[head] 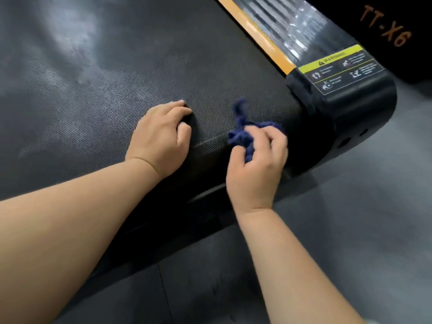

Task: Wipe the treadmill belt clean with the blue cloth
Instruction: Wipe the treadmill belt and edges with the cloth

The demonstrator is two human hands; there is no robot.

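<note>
The right hand grips the bunched blue cloth at the rear right corner of the treadmill belt, just beside the black end cap. The left hand rests on the belt near its rear edge, fingers curled under and apparently holding nothing. The belt's long axis runs away from the hands, along the orange strip. Nearly all of the belt, with its pale smears, lies ahead and left of the cloth, so I judge the wiping goes that way.

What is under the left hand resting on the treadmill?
The left hand rests on the treadmill belt; its curled fingers hide whatever lies beneath, only dark shadow shows.
</note>
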